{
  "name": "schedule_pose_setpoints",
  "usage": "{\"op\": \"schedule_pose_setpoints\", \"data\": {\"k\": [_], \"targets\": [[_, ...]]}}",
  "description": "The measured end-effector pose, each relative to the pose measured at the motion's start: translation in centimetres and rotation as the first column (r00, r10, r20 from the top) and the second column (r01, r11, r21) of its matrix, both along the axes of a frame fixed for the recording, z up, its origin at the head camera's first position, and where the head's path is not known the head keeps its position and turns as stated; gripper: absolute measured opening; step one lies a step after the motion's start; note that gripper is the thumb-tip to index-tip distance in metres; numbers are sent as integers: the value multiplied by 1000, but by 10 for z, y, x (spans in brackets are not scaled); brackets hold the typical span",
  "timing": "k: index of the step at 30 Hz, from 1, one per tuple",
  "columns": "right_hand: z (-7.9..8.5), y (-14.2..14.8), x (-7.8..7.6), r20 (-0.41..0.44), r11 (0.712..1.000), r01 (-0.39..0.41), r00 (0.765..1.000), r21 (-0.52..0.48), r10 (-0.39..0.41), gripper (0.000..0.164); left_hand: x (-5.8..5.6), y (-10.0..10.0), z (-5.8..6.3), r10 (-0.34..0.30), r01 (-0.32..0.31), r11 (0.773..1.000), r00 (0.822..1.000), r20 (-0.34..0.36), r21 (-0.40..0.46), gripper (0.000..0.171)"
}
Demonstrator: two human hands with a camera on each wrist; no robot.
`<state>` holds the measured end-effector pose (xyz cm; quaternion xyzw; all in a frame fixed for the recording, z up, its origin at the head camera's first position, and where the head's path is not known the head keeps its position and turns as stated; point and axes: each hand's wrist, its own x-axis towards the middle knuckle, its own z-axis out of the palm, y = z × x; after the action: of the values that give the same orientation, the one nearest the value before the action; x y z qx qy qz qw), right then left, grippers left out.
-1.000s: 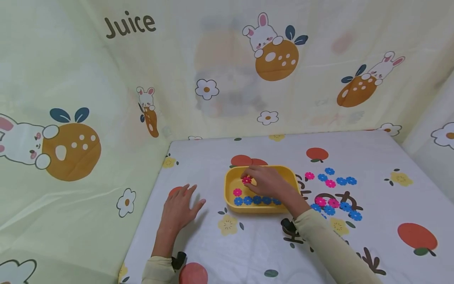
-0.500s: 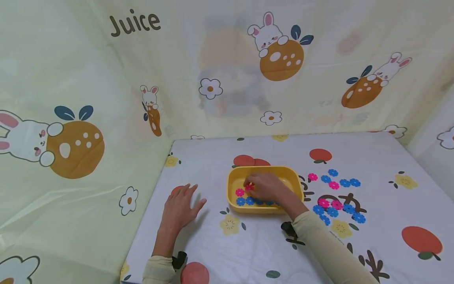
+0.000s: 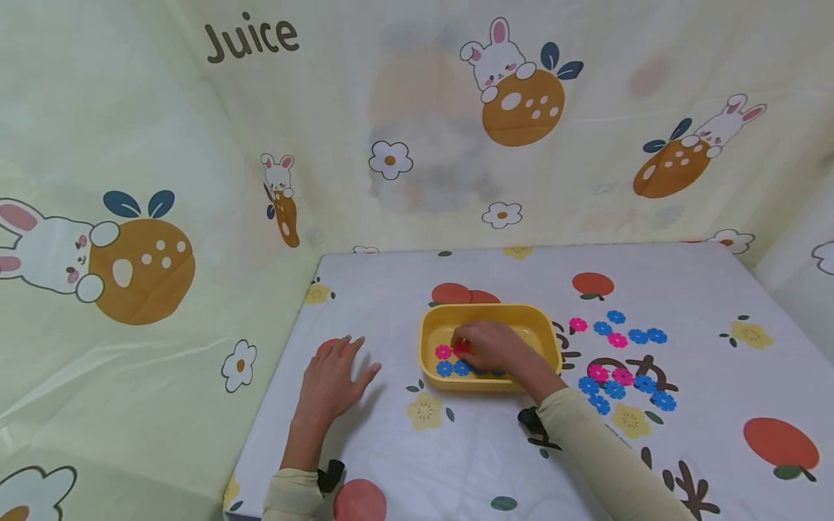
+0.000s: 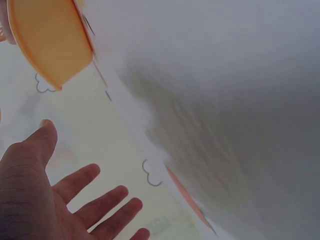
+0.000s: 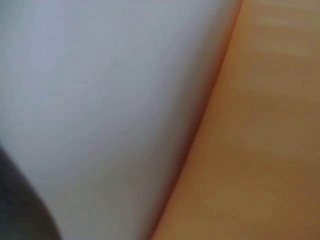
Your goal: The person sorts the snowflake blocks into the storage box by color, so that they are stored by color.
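Note:
In the head view my right hand point(image 3: 491, 347) reaches into a yellow tray point(image 3: 490, 385). Its fingertips pinch a pink flower-shaped piece point(image 3: 461, 349) low against the tray floor. Just left of that lies another pink flower piece point(image 3: 443, 352). Along the near wall runs a row of blue flower pieces point(image 3: 444, 368), partly hidden under my hand. My left hand point(image 3: 331, 383) is spread with straight fingers, left of the tray, and holds nothing. The left wrist view shows that hand point(image 4: 75, 205) apart from the tray point(image 4: 50, 40). Only the tray's side point(image 5: 265, 140) fills the right wrist view.
Right of the tray, several loose blue flower pieces point(image 3: 615, 389) and pink flower pieces point(image 3: 622, 376) lie scattered on the printed white tablecloth point(image 3: 704, 347). A printed curtain point(image 3: 430, 94) hangs behind the table, and another stretch point(image 3: 150, 376) hangs along the left.
My right hand has lowered the pink flower piece from above the tray to its floor, beside the other pink piece. The left hand has stayed put. The head view has shifted slightly.

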<state>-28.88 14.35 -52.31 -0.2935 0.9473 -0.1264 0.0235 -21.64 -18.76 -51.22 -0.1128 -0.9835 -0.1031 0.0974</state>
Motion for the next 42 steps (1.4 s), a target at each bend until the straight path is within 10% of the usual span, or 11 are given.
{"op": "schedule_pose_setpoints", "data": {"k": [20, 42], "targets": [[0, 5, 4, 23, 999, 6, 1000, -31, -5, 28, 1, 5, 1, -6, 6, 1000, 1000, -4, -5, 68], [38, 8, 14, -17, 993, 10, 1000, -115, -12, 31, -3, 6, 1, -25, 24, 1000, 999, -30, -14, 67]]}}
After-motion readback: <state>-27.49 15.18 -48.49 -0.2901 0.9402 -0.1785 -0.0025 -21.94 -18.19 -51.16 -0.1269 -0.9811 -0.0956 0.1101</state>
